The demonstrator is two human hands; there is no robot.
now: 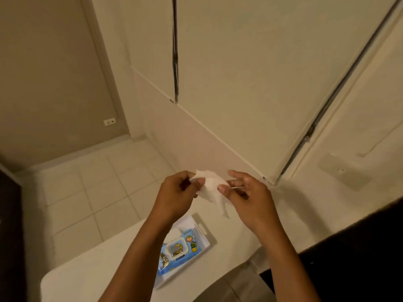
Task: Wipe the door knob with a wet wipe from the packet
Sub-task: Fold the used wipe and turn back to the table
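A white wet wipe (pixel 211 188) is stretched between both hands in the middle of the head view. My left hand (pixel 176 194) pinches its left edge and my right hand (pixel 248 197) pinches its right edge, with a loose corner hanging down. Below the hands, the blue wet-wipe packet (pixel 177 250) with cartoon pictures lies in a white tray (pixel 204 231) on a white table (pixel 87 273); its flip lid looks shut. No door knob shows in this view.
White cabinet or door panels (pixel 239 83) with dark gaps fill the wall ahead. A tiled floor (pixel 91 192) lies to the left, with a wall socket (pixel 109 121) above it. Something dark (pixel 359 258) sits at the lower right.
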